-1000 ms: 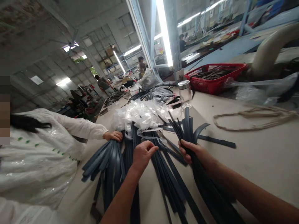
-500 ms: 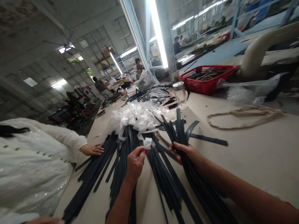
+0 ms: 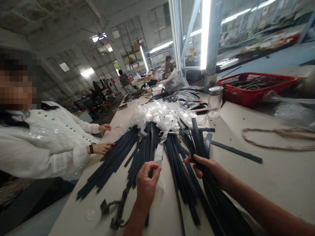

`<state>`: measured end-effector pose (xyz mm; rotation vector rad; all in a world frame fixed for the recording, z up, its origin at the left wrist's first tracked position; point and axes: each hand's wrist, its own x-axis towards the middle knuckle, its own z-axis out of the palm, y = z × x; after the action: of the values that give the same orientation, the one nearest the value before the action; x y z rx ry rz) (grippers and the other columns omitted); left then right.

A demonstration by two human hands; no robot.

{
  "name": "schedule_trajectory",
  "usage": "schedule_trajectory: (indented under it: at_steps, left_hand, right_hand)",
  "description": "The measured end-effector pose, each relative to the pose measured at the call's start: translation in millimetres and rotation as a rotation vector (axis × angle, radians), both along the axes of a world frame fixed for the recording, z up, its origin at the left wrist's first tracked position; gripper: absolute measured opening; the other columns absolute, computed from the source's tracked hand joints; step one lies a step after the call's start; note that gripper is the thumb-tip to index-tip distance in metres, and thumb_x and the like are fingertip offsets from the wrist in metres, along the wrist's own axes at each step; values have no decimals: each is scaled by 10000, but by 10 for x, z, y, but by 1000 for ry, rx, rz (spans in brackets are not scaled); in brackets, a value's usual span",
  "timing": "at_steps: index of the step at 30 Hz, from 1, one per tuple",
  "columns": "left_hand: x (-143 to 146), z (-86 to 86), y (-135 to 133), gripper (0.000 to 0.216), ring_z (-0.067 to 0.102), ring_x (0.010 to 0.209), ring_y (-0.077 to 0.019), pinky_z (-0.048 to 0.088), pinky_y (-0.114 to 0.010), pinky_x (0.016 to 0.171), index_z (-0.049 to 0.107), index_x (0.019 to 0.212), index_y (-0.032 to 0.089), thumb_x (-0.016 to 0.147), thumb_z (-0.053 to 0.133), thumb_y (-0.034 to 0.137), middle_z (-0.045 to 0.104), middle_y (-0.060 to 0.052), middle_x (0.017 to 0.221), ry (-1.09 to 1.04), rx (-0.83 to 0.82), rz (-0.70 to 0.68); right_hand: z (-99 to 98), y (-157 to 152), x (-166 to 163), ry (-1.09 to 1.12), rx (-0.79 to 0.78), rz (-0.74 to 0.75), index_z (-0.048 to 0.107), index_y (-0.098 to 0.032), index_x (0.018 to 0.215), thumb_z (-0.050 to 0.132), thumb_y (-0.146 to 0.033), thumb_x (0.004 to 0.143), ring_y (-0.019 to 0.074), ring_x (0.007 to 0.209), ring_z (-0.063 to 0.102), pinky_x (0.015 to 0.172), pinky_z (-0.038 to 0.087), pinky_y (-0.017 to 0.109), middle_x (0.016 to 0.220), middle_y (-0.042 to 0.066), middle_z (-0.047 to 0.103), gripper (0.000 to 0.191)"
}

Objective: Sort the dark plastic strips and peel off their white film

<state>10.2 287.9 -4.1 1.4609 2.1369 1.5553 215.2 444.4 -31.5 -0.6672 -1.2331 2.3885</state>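
My right hand [image 3: 208, 167] grips a bundle of long dark blue-grey strips [image 3: 199, 139] that fans out past my fingers. My left hand [image 3: 146, 182] pinches the end of a thin clear plastic film [image 3: 159, 151] that runs up from a strip in the pile. More dark strips [image 3: 145, 144] lie spread on the beige table [image 3: 278, 177] between my hands. Behind them sits a heap of crumpled clear plastic film [image 3: 162, 116].
A person in a white top [image 3: 49, 141] sits at the left with a hand [image 3: 102, 148] on another spread of strips [image 3: 115, 160]. A glass jar [image 3: 215, 101], a red basket [image 3: 256, 87] and a loop of cord [image 3: 275, 139] lie to the right.
My left hand has drawn back toward me, pulling the clear film out longer. The person at the left has laid their strips flat and spread them. The view has swung left.
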Motion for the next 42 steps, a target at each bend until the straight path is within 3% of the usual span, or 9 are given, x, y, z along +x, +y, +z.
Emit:
schedule_trajectory:
  at_steps: [3,6,10,14,17,19,24,34,42]
  left_hand:
    - [139,-102,-89,94,639,923,-186,488,-277,850,666,843,204,838,670,298,684,-36,925,-199,37,-36]
    - [238,-161,-122,105,642,944,-188,492,-284,871,664,853,188,836,680,291,685,-47,963,-336,54,-139]
    - [285,-210,-117,124,643,952,-179,488,-288,885,649,873,183,804,711,266,687,-44,970,-466,64,-187]
    - [313,-293,-102,349,635,754,-121,495,-241,734,586,993,203,704,779,237,667,24,811,-730,66,-140]
    - [349,-320,-121,533,613,664,-109,479,-233,667,577,1135,197,658,807,254,663,41,733,-910,-71,-236]
    - [370,-316,-147,492,613,679,-113,471,-232,663,637,1095,169,649,819,269,693,7,766,-977,-205,-323]
    - [382,-301,-202,319,583,646,-105,434,-212,605,736,902,155,644,831,315,715,-20,768,-988,-382,-369]
    - [457,-250,-222,316,479,520,-79,378,-210,530,772,846,134,602,831,325,635,-2,604,-978,-593,-480]
    - [488,-210,-253,267,502,513,-75,409,-202,525,774,813,128,618,817,305,653,-16,627,-964,-684,-574]
  right_hand:
    - [70,-166,-65,-9,52,130,687,-85,1138,639,-552,857,101,472,493,465,444,177,514,-24,533,546]
    - [199,-357,-221,-37,189,153,682,-94,1048,628,-578,835,117,453,517,434,436,197,518,-19,553,532]
    - [353,-476,-478,-60,295,64,691,-120,877,734,-471,752,110,435,530,390,406,179,564,-5,608,376]
    - [368,-416,-584,-84,370,-58,719,-123,794,721,-361,762,96,415,516,386,376,164,506,-17,594,240]
    - [327,-360,-562,-91,423,-137,700,-136,739,711,-363,754,99,426,520,414,396,178,510,-23,598,228]
    - [313,-321,-524,-104,451,-183,685,-139,717,710,-366,753,98,413,504,410,388,184,486,-31,583,232]
    - [315,-196,-435,-108,498,-285,677,-132,712,701,-411,747,100,426,520,422,418,200,543,-24,600,281]
    - [281,6,-324,-79,565,-420,685,-124,730,722,-475,735,112,458,550,428,445,211,600,3,625,353]
    - [324,72,-257,-78,558,-491,687,-127,731,707,-459,771,87,403,493,397,410,195,512,-27,574,335]
